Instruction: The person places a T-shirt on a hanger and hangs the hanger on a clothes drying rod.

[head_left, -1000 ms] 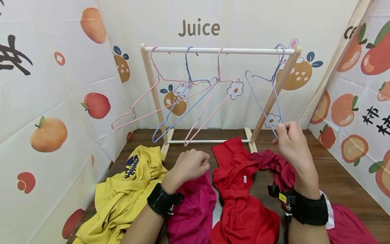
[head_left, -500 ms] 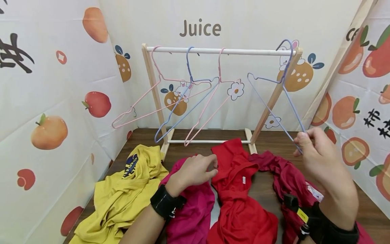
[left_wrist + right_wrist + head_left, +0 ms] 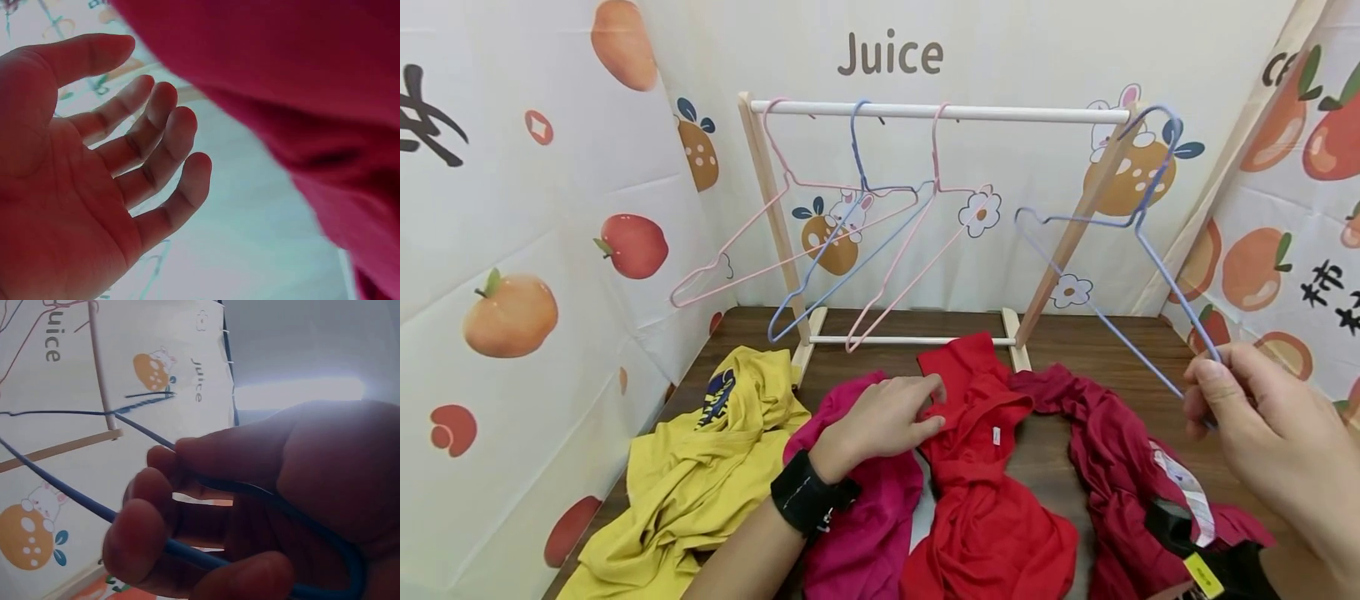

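At the right of the head view my right hand grips one end of a blue clothes hanger. Its hook is up beside the rack's right post, off the rail. The right wrist view shows the blue hanger's end loop lying across the palm, thumb and fingers curled on the wire. My left hand is over the magenta garment, close to the red garment, fingers loosely bent. In the left wrist view the left hand holds nothing, palm toward the camera.
A white-railed wooden rack stands at the back, with a pink hanger, another blue hanger and a second pink hanger. A yellow garment lies left on the dark table. Right of the red one lies a dark red garment.
My right hand has taken the blue hanger off the rail, moving it right and toward me. My left hand has shifted slightly right and its fingers have loosened from a fist.
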Tool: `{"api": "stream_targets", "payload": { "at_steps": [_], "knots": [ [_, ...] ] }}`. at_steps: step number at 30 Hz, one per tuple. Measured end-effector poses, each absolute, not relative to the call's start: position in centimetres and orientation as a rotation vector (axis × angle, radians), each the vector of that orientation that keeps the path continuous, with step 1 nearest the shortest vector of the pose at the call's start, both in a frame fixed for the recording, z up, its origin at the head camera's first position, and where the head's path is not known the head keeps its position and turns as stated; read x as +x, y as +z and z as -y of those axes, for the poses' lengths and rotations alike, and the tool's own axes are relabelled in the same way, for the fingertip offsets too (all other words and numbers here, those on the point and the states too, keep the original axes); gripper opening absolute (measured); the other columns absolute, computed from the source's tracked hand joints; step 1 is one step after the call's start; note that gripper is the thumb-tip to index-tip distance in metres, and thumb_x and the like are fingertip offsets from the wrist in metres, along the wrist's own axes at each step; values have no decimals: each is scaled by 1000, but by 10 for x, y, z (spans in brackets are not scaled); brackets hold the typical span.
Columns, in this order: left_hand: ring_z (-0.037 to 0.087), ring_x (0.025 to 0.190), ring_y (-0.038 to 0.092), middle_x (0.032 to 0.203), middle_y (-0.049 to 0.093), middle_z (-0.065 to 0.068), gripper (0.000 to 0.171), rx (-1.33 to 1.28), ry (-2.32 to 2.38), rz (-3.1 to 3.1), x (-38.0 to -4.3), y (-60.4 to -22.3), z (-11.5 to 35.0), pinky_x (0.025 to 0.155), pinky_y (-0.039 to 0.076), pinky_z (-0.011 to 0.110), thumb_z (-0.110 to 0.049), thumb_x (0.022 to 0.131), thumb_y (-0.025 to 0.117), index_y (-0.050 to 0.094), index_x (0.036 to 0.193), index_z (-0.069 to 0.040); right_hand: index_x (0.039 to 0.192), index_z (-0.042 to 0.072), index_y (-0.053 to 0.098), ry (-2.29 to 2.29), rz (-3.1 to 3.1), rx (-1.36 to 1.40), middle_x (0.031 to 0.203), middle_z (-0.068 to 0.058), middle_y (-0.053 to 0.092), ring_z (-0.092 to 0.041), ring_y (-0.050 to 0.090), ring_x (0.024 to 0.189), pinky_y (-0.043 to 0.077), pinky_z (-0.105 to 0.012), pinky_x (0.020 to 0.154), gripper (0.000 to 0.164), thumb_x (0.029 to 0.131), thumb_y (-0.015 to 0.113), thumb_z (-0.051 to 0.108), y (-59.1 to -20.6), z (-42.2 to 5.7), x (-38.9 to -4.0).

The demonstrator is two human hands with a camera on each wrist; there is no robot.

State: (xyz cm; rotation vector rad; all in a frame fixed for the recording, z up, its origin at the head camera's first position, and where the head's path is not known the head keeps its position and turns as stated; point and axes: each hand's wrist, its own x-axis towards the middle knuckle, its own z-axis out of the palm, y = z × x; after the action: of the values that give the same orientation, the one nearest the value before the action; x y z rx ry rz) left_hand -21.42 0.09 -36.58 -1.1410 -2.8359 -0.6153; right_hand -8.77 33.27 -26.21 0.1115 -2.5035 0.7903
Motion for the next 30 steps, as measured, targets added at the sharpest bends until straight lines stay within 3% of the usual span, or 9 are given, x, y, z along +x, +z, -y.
{"api": "stream_targets", "payload": {
  "at_steps": [7, 13, 21, 24, 30],
  "knots": [
    [4, 78, 56, 92, 65, -3, 23, -1169, -660, 2776, -208, -346, -15, 62, 46, 22, -33, 97, 68, 60, 115, -21, 90, 19, 57, 728, 2539, 156, 62, 14, 59, -5, 45, 53, 28, -24, 50, 22, 109, 46, 17, -265, -338, -80],
    [5, 80, 55, 96, 65, -5, 25, -1151, -588, 2799, -226, -348, -50, 66, 45, 22, -34, 97, 68, 61, 116, -21, 94, 17, 58, 730, 2561, 97, 63, 15, 60, -9, 41, 47, 29, -25, 46, 21, 110, 45, 22, -263, -336, -76],
    [6, 73, 53, 77, 55, -6, 22, -1210, -484, 2968, -261, -373, -99, 59, 43, 24, -33, 97, 66, 65, 116, -20, 99, 14, 58, 762, 2559, 79, 66, 13, 59, -10, 44, 48, 32, -25, 45, 21, 110, 43, 23, -263, -339, -75],
    [7, 79, 56, 85, 61, -5, 25, -1195, -490, 2983, -270, -383, -111, 63, 46, 23, -32, 98, 66, 65, 119, -19, 96, 16, 58, 750, 2558, 84, 66, 12, 59, -10, 43, 49, 31, -25, 46, 21, 110, 44, 23, -263, -339, -76],
    [9, 104, 62, 121, 69, -2, 37, -1168, -500, 3003, -281, -403, -128, 81, 52, 27, -37, 98, 67, 64, 131, -21, 88, 21, 57, 717, 2557, 107, 64, 13, 59, -8, 43, 50, 30, -25, 49, 24, 110, 45, 22, -260, -337, -76]
  ]
}}
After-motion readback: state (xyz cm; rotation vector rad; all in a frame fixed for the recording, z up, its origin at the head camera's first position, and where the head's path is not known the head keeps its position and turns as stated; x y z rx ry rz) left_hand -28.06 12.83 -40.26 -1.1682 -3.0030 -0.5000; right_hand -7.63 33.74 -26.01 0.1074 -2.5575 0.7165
